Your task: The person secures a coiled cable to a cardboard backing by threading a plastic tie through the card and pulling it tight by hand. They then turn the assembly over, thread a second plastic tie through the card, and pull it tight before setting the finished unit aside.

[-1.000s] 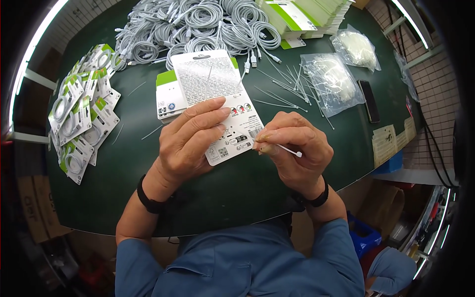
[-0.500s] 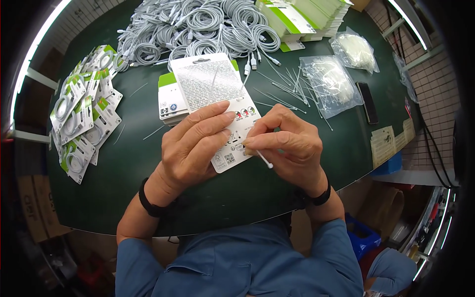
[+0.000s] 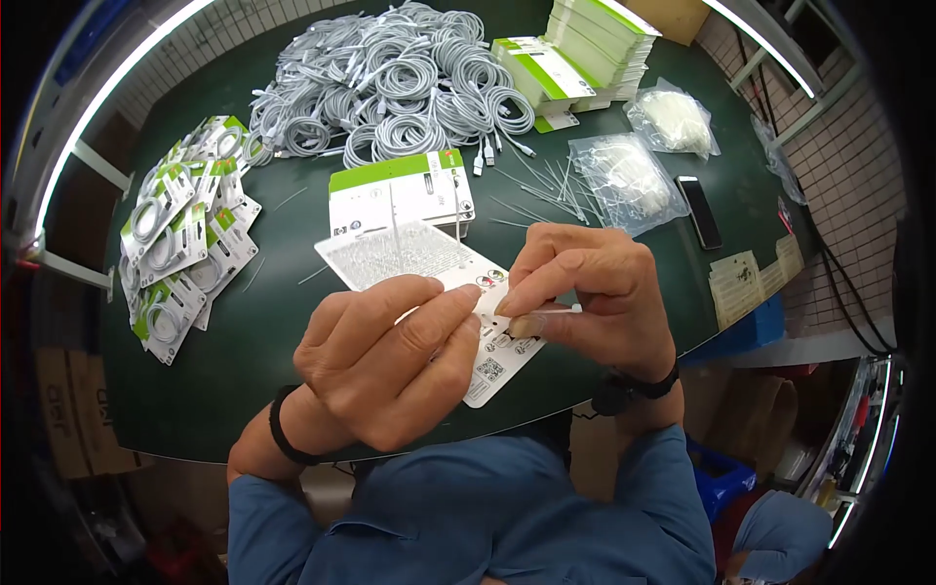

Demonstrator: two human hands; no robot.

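1. Two hands meet over one white backing card [image 3: 429, 268], held just above the near edge of the dark green table [image 3: 244, 390]. The left hand [image 3: 390, 366] lies on the card's near end with its fingers together and stretched flat, seemingly to pin the card steady.
2. At the card's right edge the right hand [image 3: 585, 302] has thumb and forefinger pinched together on a thin white tie [image 3: 556, 310]; the short stub shows between the fingertips. The pinch sits right at the card, probably so the tie can be worked against it.
3. Just beyond the card lies a flat stack of green-and-white cards [image 3: 400, 190], face up and within easy reach.
4. To the left, finished packs [image 3: 180, 239], each showing a coiled cable in a window, lie fanned in an overlapping heap, well clear of the hands.
5. Loose white ties [image 3: 546, 185] are scattered on the table right of the stack.
6. Two clear plastic bags hold white contents: the nearer bag [image 3: 624, 180] seems to hold more ties, while what the farther bag [image 3: 673, 117] holds I cannot tell. A dark phone [image 3: 700, 212] lies beside the nearer one.
7. Farthest off, a big pile of coiled white cables [image 3: 390, 78] covers the table's back, with a tall stack of card sleeves [image 3: 585, 49] to its right.
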